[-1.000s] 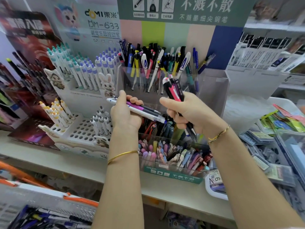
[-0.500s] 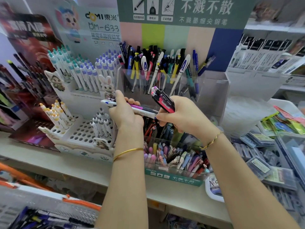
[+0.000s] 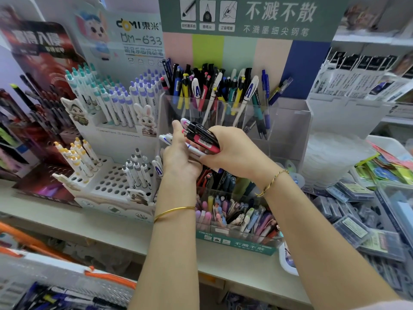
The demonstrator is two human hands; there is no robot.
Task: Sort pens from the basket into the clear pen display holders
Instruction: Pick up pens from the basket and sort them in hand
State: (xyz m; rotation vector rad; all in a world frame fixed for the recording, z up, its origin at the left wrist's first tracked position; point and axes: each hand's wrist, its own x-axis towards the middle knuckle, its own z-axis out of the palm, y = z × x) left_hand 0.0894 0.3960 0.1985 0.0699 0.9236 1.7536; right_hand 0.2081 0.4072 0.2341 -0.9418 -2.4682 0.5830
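Both hands meet in front of the clear pen display holder [image 3: 288,121], whose upper tier is packed with upright pens. My left hand [image 3: 178,157] holds a few white and purple pens [image 3: 165,138] lying across its palm. My right hand [image 3: 232,153] grips a bunch of black and pink pens [image 3: 201,136] and lays it onto the left hand's pens. The holder's lower tiers [image 3: 232,220] hold pastel pens. A white basket with orange trim [image 3: 67,274] and dark pens inside sits at the bottom left.
A white perforated pen stand [image 3: 107,175] with cartoon figures stands left of the holder. A dark red pen display [image 3: 33,121] is at far left. Boxed stationery [image 3: 357,215] piles up at the right. Everything rests on a pale shelf [image 3: 89,224].
My right hand has swung its black and pink pens from upright to lying flat and moved left, bringing them against the pens in my left hand.
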